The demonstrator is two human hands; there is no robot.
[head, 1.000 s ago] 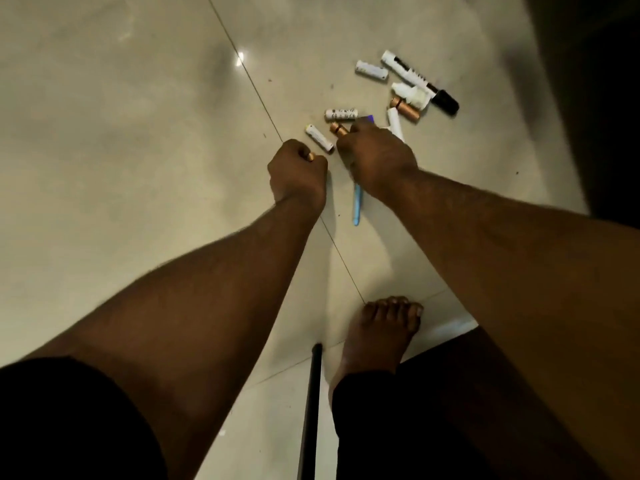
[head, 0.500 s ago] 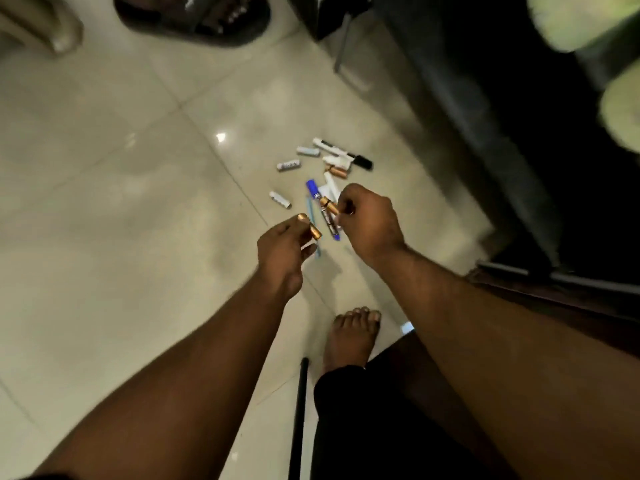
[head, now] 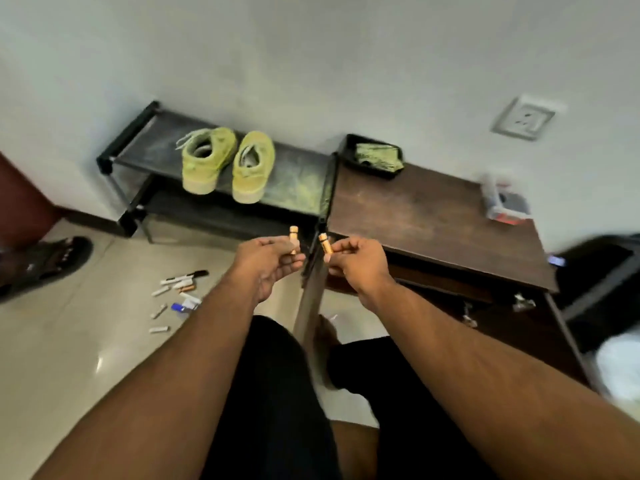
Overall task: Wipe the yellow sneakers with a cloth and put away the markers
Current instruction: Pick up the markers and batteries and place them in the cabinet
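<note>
The left hand (head: 268, 259) pinches a short orange marker (head: 294, 239) between thumb and curled fingers, its long axis upright and its capped end pointing up toward the black shoe rack (head: 301, 183). The right hand (head: 358, 261) grips a second orange marker (head: 325, 242) the same way, this one tilted, its upper end leaning left toward the rack's near corner post. Both markers hang in the air just in front of the rack, well apart from the loose markers (head: 180, 289) scattered on the pale glossy floor tiles (head: 69, 341) below and to the left of the rack; those lie at mixed angles and motion blur keeps their colours and count unclear beyond white barrels, one black cap and one blue piece. The yellow sneakers (head: 228, 164) stand side by side on the rack's top shelf, heels toward the camera and toes toward the white wall (head: 311, 64). To the right of the rack, touching it, stands a dark wooden table (head: 433, 216) carrying a black tray (head: 372, 155) with a crumpled yellow-green cloth (head: 375, 156) in it and a blurred clear box (head: 504, 202). A wall socket (head: 523, 119) sits above the table. A dark sandal (head: 45, 261) lies left of the rack, cut off by the frame edge. The person's forearms and dark shorts hide the floor nearest the camera.
</note>
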